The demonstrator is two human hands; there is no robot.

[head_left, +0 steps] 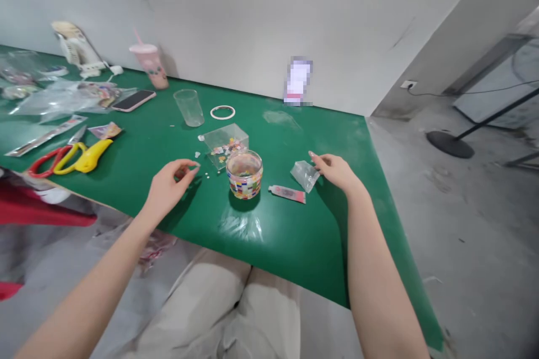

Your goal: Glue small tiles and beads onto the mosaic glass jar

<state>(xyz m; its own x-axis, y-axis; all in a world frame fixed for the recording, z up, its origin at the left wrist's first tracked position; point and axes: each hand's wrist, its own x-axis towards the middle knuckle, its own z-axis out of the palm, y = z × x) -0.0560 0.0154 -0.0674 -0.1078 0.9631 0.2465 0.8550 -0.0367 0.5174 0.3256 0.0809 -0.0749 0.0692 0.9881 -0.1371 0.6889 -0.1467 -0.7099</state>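
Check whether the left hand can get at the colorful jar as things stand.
Likely yes: only small white bits seem to lie between the left hand and the colorful jar. The clear box comes close to that path but appears to leave room.

A head-worn camera looks forward and down from above the lap (206,297), near the table (311,241), facing the wall (236,11)

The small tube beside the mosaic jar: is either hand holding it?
No: the small tube lies on the green table, apart from both the left hand and the right hand.
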